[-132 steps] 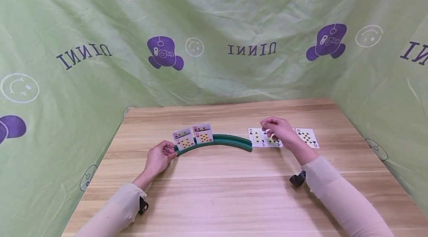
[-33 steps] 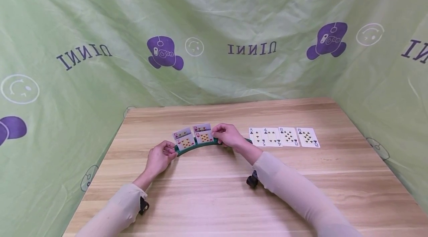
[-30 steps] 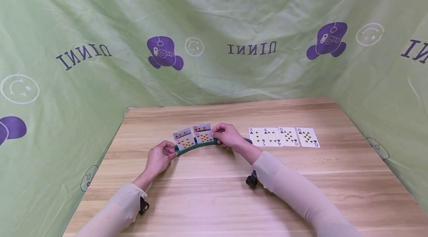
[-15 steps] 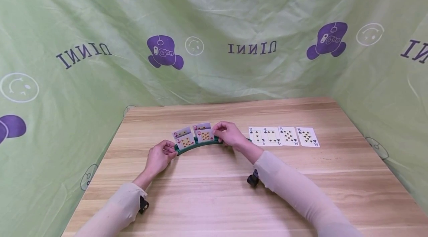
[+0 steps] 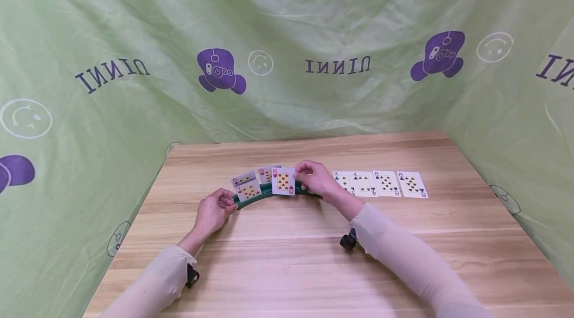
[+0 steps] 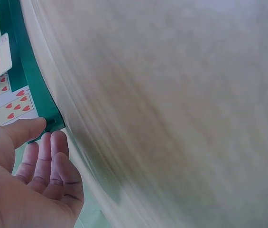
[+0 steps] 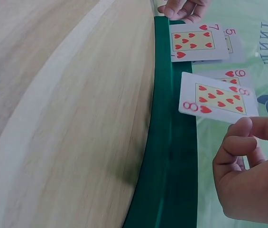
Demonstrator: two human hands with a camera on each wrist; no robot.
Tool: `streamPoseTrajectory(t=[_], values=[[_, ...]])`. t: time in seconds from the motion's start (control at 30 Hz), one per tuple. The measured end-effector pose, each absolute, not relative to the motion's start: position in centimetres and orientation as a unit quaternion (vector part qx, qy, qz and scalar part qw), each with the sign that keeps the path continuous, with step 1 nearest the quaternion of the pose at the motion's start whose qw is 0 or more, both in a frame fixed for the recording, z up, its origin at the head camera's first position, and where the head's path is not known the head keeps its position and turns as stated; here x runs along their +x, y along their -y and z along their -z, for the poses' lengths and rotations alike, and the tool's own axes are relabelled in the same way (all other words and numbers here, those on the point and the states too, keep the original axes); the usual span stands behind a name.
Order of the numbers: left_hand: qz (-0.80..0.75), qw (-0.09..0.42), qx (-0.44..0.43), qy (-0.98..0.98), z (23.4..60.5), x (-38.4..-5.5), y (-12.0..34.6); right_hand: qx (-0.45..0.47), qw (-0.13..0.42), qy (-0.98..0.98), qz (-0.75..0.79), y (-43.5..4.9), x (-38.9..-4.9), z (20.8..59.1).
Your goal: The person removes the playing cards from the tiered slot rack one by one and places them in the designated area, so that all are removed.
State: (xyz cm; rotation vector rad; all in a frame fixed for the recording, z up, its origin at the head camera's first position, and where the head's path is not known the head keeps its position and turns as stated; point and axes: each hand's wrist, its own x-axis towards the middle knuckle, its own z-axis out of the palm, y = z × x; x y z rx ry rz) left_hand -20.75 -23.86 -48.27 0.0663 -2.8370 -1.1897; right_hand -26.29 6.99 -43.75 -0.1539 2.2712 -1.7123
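Observation:
A curved green card holder (image 5: 266,190) stands on the table with playing cards upright in it. At its left end my left hand (image 5: 212,212) pinches it, thumb on top and fingertips underneath in the left wrist view. My right hand (image 5: 316,179) pinches an eight of hearts (image 5: 283,181) by its right edge. That card is tilted and raised over the holder's groove in the right wrist view, overlapping the nine of hearts (image 7: 222,74) behind it. Nearer the left hand, a seven of hearts (image 5: 248,190) stands in front of a red five (image 5: 244,178).
To the right, a row of black-suited cards lies face up: a three (image 5: 344,178), a four (image 5: 364,183) and two eights, one (image 5: 386,183) beside the four and another (image 5: 412,184) farther right. A green printed cloth (image 5: 287,98) surrounds the wooden table (image 5: 278,268).
My right hand came from the flat cards to the holder, then drew the eight of hearts up and rightward, uncovering more of the nine. The left hand has stayed put.

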Motion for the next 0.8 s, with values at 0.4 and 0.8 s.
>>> streamPoseTrajectory(t=[0.4,0.8], values=[[0.384,0.036,0.02,0.922,48.2,-20.7,23.8,-0.046,0.147,-0.784,0.602,-8.8,-25.7,43.6],[0.384,0.034,0.022,0.923,48.3,-20.7,23.9,-0.044,0.137,-0.788,0.599,-10.7,-25.1,43.3]])
